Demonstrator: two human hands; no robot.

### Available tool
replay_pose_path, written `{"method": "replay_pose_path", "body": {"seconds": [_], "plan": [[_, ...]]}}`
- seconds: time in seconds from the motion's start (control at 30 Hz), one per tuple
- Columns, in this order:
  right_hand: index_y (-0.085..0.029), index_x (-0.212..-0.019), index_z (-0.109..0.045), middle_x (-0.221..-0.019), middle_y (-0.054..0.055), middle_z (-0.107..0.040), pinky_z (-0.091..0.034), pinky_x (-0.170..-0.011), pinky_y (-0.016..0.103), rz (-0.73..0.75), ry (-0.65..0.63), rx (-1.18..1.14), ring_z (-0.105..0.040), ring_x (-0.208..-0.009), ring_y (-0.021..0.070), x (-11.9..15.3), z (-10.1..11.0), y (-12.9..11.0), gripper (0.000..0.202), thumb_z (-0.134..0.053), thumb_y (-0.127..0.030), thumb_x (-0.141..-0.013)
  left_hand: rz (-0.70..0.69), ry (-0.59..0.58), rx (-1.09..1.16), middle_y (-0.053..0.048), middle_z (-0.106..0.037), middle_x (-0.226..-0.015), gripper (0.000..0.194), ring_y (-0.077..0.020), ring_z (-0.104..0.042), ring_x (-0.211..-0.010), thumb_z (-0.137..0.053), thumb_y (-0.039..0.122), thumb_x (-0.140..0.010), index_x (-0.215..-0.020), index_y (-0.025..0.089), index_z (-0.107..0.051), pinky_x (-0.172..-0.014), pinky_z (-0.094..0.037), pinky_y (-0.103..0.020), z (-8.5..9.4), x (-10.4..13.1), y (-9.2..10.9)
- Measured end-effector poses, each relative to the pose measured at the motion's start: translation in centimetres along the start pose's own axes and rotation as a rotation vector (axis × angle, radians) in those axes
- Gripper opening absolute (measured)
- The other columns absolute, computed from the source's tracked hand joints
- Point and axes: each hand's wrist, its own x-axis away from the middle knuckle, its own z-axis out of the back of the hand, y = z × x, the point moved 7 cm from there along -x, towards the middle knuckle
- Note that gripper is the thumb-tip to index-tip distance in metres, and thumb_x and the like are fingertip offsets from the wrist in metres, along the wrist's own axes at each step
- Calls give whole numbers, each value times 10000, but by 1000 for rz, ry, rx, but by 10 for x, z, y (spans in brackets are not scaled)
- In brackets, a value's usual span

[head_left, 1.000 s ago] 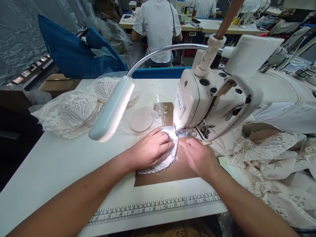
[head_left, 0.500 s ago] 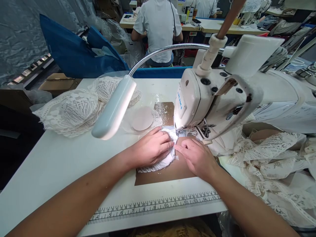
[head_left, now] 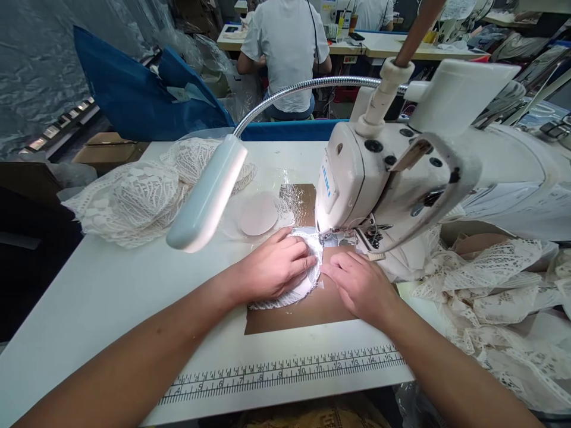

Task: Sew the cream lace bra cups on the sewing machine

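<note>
A white rounded lace piece with a smooth pad on it, like a bra cup (head_left: 307, 288), lies under the needle area of a white sewing machine (head_left: 341, 178). My left hand (head_left: 279, 264) rests flat over the cup, fingers slightly bent and apart, covering much of it. Against the cup's right edge, my right hand (head_left: 357, 279) has its fingers curled and its thumb and index fingertip together at the rim. How much fabric sits between those tips is hard to see. Beneath both lies a brown sheet (head_left: 285, 321) on the white table (head_left: 134, 303).
A round pale pad (head_left: 259, 214) on lace lies behind my left hand. A lamp (head_left: 207, 196) on a bendy metal neck hangs above. Lace pieces are heaped at left (head_left: 138, 196) and right (head_left: 504, 303). A printed ruler (head_left: 285, 374) runs along the front edge. A person (head_left: 288, 53) sits beyond.
My right hand's fingertips have shifted slightly to the right, along with the cup's edge. My left hand stays spread on the cup. The view has moved very slightly.
</note>
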Motion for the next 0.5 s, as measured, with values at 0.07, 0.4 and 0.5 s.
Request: {"method": "replay_pose_path", "body": {"seconds": [0.07, 0.4, 0.5], "plan": [[-165, -970, -673, -795, 24, -575, -314, -662, 284, 2, 8, -6, -430, -682, 144, 1, 0, 0, 354, -449, 7, -756, -1, 4, 3, -100, -640, -943, 301, -217, -563, -888, -427, 250, -968, -1194, 143, -595, -959, -358, -470, 1, -1, 3], [-172, -939, -687, -775, 37, -595, -313, -628, 289, -30, 38, 37, -459, -716, 166, -1, 2, 0, 348, -435, 6, -776, 47, -12, 18, -113, -610, -1266, 335, -260, -566, -1054, -458, 283, -956, -1237, 150, -580, -949, -349, -466, -3, -3, 5], [-185, -960, -689, -784, 43, -611, -305, -599, 289, -80, 52, 79, -470, -731, 174, -4, 4, 3, 351, -455, -5, -769, 96, -19, -6, -120, -608, -1266, 372, -271, -561, -1053, -457, 303, -950, -1266, 135, -559, -942, -346, -472, -4, -4, 3]]}}
